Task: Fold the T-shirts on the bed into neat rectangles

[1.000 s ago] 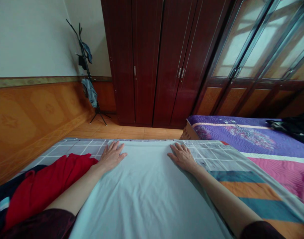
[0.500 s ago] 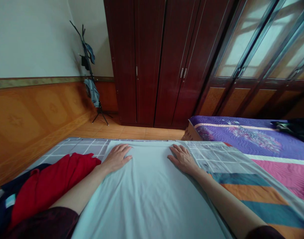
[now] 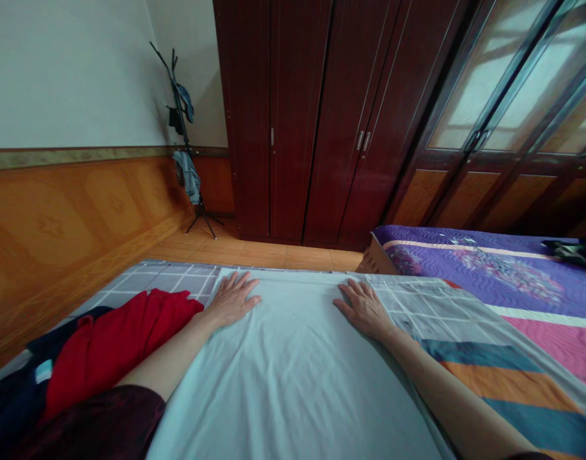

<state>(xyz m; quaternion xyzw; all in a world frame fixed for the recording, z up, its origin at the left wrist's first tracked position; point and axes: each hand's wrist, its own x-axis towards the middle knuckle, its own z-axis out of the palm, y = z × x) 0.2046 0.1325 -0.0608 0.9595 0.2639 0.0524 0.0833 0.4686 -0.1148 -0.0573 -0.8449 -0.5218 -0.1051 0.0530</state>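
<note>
A pale mint-green cloth (image 3: 293, 370) lies spread out in front of me, with soft wrinkles through its middle. My left hand (image 3: 234, 300) rests palm down on its far left corner, fingers spread. On the far right corner my right hand (image 3: 364, 308) lies flat in the same way, thumb pointing inward. Neither hand grips the fabric. Beneath the cloth is a grey sheet with white checks (image 3: 431, 303). The cloth's near end runs out of the bottom of the view.
Red clothing (image 3: 124, 338) and dark blue clothing (image 3: 15, 396) lie at the left. A teal and orange striped cloth (image 3: 508, 377) is at the right, beside a purple bedspread (image 3: 470, 262). Beyond stand a dark red wardrobe (image 3: 283, 128) and a coat rack (image 3: 180, 115).
The view has shifted slightly, so the scene sits a little further right. Both hands stay flat at the cloth's far corners, with the left fingers spread a bit wider.
</note>
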